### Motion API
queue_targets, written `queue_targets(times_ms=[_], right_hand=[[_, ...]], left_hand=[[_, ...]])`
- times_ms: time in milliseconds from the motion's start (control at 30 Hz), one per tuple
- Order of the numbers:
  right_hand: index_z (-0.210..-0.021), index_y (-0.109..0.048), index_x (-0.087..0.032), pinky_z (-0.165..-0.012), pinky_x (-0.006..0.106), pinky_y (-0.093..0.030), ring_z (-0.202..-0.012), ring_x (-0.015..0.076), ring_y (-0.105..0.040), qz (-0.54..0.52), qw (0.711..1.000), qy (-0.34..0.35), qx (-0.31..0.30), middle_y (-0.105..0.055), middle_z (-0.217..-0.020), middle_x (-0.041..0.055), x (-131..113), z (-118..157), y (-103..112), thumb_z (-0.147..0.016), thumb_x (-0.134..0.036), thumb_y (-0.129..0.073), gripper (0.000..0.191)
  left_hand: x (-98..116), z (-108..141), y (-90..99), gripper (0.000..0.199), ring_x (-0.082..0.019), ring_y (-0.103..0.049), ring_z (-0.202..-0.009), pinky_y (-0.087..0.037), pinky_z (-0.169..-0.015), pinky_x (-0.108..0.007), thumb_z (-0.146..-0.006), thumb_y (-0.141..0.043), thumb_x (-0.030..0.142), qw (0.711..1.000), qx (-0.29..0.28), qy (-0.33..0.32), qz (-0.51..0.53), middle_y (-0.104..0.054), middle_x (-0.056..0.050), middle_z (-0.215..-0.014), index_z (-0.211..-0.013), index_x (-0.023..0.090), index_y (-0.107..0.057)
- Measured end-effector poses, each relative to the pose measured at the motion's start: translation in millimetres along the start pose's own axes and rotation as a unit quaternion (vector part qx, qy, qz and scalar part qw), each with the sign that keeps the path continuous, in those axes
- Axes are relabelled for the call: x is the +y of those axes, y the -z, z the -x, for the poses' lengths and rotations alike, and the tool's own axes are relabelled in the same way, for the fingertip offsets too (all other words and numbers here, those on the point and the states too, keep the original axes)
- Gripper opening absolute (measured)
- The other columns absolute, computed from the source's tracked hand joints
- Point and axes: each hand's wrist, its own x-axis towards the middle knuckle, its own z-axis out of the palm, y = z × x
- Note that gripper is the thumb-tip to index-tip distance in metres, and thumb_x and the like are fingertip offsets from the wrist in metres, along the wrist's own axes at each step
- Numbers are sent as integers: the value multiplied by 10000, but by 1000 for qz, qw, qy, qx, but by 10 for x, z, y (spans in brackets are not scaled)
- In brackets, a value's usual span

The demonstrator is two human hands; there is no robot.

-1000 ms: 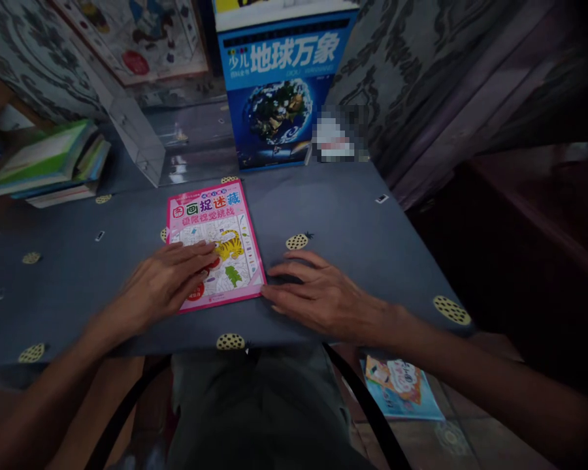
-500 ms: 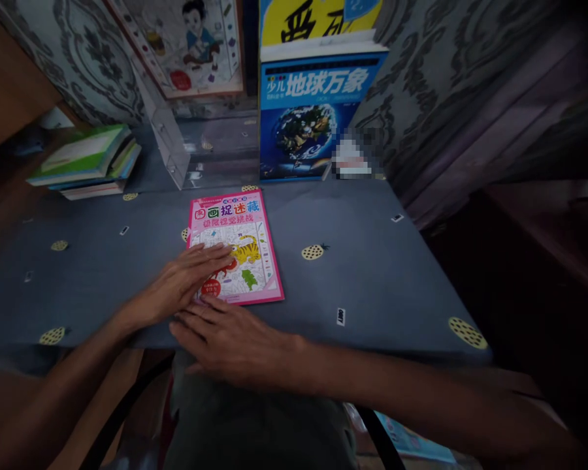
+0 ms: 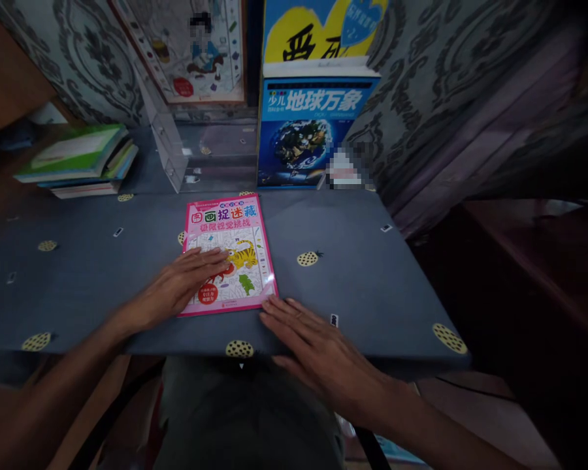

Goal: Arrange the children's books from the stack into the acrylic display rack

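Resting the left hand (image 3: 181, 281) on the lower left of the pink book (image 3: 245, 267), with fingers straight, close together and flat on the cover, gripping nothing; stretching the right hand (image 3: 313, 346) to the lower right corner of the same book, with fingers extended and thumb a little apart, closed around nothing either; hard to tell, from this angle, a light touch on the corner from a hover just over it.

Having brought the right hand back across to the right, after crossing half a second ago to the lower left edge, just beside the left hand; keeping the left hand on the cover meanwhile, and leaving the book in much the same spot on the grey tablecloth (image 3: 353, 281), lying flat and closed near the front edge, to the left of a printed pineapple (image 3: 307, 258).

Meaning, by judgement, a pass along the near side rather than any lifting or turning; probably steadying the book from the left, with the right side now attended to as well; showing no page raised, so apparently handling the book as a whole.

Touching none of the things farther back: the blue book (image 3: 301, 143), the clear panel (image 3: 169, 150), the stack of books (image 3: 78, 156).
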Motion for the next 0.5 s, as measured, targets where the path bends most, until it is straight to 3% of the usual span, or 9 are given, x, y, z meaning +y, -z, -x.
queue_targets(times_ms=[200, 300, 500], right_hand=[[-1290, -610, -145, -1061, 534, -520, -1239, 244, -637, -1, 999, 1, 42, -686, -1303, 142, 51, -31, 75, -1003, -228, -494, 320], [-1222, -644, -180, -1009, 493, -554, -1112, 224, -701, -11, 998, 2, 67, -750, -1177, 106, 105, -168, 83, -1010, -237, -484, 272], [-1289, -612, -175, -1130, 492, -435, -1318, 225, -569, 27, 999, 0, 27, -646, -1367, 125, 311, -532, 12, -1003, -243, -499, 315]], left_hand=[[25, 2, 18, 402, -185, -447, -1424, -394, -1164, -521, -1030, -388, 208, 1000, 3, 9, -8, -551, -71, -1481, -1406, 260, -520], [34, -5, 34, 381, -202, -408, -1449, -380, -1170, -522, -1030, -403, 232, 999, 6, 26, -39, -524, -76, -1505, -1381, 252, -551], [-17, 4, 17, 413, -254, -312, -1499, -297, -1195, -579, -1034, -421, 346, 995, 16, 75, -58, -472, -96, -1543, -1418, 231, -522]])
